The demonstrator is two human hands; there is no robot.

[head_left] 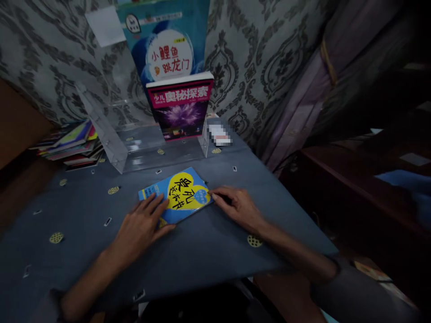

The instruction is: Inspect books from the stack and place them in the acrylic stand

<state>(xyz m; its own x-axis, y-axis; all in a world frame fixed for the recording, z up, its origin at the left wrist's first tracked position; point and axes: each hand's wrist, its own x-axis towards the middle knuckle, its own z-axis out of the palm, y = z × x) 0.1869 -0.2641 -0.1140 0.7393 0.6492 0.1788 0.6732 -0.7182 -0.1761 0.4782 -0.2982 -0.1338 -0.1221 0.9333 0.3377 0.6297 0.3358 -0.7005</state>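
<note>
A blue book (pixel 183 193) with a yellow heart on its cover lies flat and slightly turned on the table. My left hand (pixel 143 224) rests with fingers spread over the book's left part, its thumb along the near edge. At the opposite end, my right hand (pixel 237 206) pinches the book's right edge between thumb and fingertips. Beyond the book stands a clear acrylic book stand (pixel 116 154). Two books lean upright in it: a dark magenta book (pixel 182 112) in front and a taller blue-green book (pixel 170 49) behind.
Several stacked books (pixel 72 146) lie at the back left. A blurred white item (pixel 219 133) is right of the stand. The blue-grey patterned tablecloth (pixel 84 211) ends at a right edge, past which stands dark red furniture (pixel 350 184). A purple curtain (pixel 303 94) hangs by the patterned wall.
</note>
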